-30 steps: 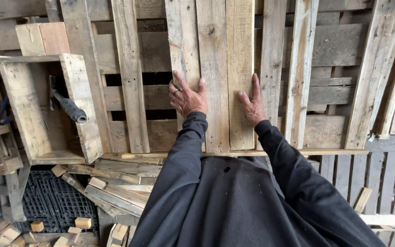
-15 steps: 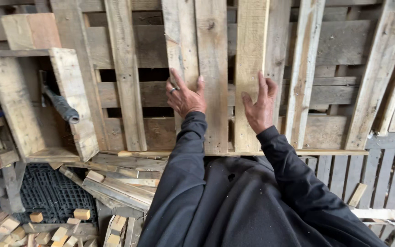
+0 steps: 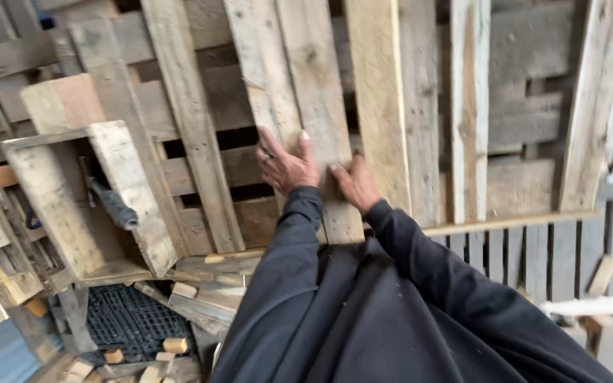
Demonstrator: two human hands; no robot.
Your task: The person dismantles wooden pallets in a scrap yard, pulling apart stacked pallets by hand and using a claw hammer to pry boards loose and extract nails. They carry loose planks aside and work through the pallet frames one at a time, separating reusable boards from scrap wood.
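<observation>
We press both hands flat on one pale plank (image 3: 321,142) that leans across the pallet (image 3: 505,128) at the middle of the view. Our left hand (image 3: 286,167) lies on it with fingers spread and open, pointing toward 12 o'clock. Our right hand (image 3: 355,186) sits just beside it at 3 o'clock, palm against the plank's edge; its fingertips are hidden, so we cannot tell their curl. We count two dark sleeves (image 3: 285,269) running down to 6 o'clock. At 9 o'clock stands one open wooden crate (image 3: 72,206) with one dark roll (image 3: 113,203) inside. At 7 o'clock lies one black plastic grid (image 3: 129,323) with several small wood blocks (image 3: 175,345) about it.
</observation>
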